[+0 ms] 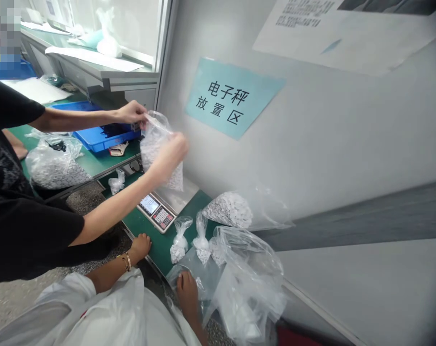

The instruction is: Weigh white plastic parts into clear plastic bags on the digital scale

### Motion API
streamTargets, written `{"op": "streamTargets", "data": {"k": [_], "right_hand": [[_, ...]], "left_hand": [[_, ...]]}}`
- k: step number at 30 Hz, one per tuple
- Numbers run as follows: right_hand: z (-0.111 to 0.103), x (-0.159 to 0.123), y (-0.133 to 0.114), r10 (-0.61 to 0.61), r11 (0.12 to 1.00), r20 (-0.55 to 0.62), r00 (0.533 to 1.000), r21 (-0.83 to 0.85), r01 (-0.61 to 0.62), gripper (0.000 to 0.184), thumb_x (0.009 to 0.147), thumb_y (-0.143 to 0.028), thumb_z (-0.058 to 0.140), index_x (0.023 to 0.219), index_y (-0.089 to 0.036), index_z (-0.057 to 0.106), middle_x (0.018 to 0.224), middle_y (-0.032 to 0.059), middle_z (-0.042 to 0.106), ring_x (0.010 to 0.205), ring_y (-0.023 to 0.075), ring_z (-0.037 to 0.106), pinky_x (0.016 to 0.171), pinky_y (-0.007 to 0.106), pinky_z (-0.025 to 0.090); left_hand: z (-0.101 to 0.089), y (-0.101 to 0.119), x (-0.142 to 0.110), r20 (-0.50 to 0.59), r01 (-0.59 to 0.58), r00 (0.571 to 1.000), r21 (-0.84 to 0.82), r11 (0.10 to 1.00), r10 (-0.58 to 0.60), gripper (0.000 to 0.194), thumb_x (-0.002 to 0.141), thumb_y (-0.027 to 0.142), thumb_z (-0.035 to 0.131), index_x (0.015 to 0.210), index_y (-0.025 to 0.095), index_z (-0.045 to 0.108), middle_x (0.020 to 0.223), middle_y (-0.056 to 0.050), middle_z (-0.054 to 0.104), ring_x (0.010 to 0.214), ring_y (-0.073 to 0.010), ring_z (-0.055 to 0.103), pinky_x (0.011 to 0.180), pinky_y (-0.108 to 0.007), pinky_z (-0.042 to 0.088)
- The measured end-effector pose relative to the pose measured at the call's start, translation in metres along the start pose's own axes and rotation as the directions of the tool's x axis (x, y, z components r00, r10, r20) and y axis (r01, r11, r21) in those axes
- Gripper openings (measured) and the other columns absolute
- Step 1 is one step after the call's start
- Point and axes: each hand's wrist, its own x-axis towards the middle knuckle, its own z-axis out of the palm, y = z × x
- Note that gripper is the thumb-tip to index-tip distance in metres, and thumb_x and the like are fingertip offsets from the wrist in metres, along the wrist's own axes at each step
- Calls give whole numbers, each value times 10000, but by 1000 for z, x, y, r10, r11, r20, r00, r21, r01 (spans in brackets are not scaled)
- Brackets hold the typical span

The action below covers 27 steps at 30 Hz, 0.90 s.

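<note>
My left hand (140,246), a bracelet at its wrist, rests loosely closed on the green table's front edge, with nothing seen in it. Curled fingers show on my right hand (187,289), which lies at a clear flat plastic bag (206,274); whether it grips the film is hidden. Beyond it stand small knotted bags of white pieces (179,246). A co-worker's two hands (169,156) hold a clear bag of white pieces (153,146) above a digital scale (156,211). The scale's display is lit.
A larger bag of white pieces (228,210) lies against the grey wall. Crumpled clear plastic bags (250,274) hang over the table's right end. At left are a blue tray (98,139) and another filled bag (55,168). A blue sign (235,98) is on the wall.
</note>
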Motion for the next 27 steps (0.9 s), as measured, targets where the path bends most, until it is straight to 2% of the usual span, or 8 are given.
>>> {"op": "streamTargets", "data": {"k": [1,3,5,7,19,22,25,27], "right_hand": [[1,-1,1,-3,1000,0,1000,-1,3,224,947,-242,344,733,-237,411,702,-10,503,653,187,523,635,291,337],[2,-1,1,-4,1000,-2,1000,-7,4,221,942,-233,351,729,-235,409,704,-8,503,651,187,521,633,290,335],[3,0,1,-5,1000,-1,1000,-17,5,200,936,-228,367,744,-232,424,719,-3,512,665,189,525,636,290,332],[3,2,1,-9,999,5,1000,-32,9,182,927,-222,383,753,-231,436,731,0,516,677,192,525,639,293,324],[-3,4,-6,-32,995,5,999,-96,33,231,939,-221,332,743,-225,454,744,13,502,704,210,514,661,332,367],[-5,-3,-10,-40,993,-9,999,-107,39,216,934,-352,403,968,-192,543,936,82,561,874,256,543,760,389,413],[-6,-15,-10,-94,986,-3,996,-142,93,522,865,-499,526,1254,-153,489,1197,162,535,1095,315,500,910,467,399],[-5,-23,-7,-126,977,20,992,-168,128,565,852,-449,560,1327,-162,460,1275,166,522,1177,319,470,970,474,379]], "left_hand": [[33,-19,-23,31,129,991,78,988,-132,369,881,249,273,739,125,589,703,-10,529,811,-112,586,727,-183,470],[99,-57,-57,176,340,902,275,899,-395,348,850,224,283,699,119,578,693,-7,513,806,-121,588,678,-168,440],[148,-87,-74,134,382,874,403,832,-467,379,861,152,238,734,90,589,764,-19,527,867,-138,590,712,-180,417],[174,-103,-76,110,381,878,428,820,-465,278,875,152,332,863,100,605,869,-52,571,897,-172,582,731,-221,439],[190,-118,-67,203,363,858,408,838,-471,372,946,266,313,1104,77,592,1096,-193,567,1049,-283,545,814,-377,491],[190,-119,-67,206,362,859,405,839,-469,364,947,261,316,1112,81,586,1105,-191,566,1056,-286,542,824,-389,489],[188,-119,-68,209,359,860,403,842,-466,369,949,262,307,1110,81,585,1108,-193,566,1054,-291,542,818,-392,488],[187,-119,-69,210,355,861,402,844,-463,378,951,263,297,1109,74,584,1109,-199,566,1054,-298,541,814,-397,486]]}}
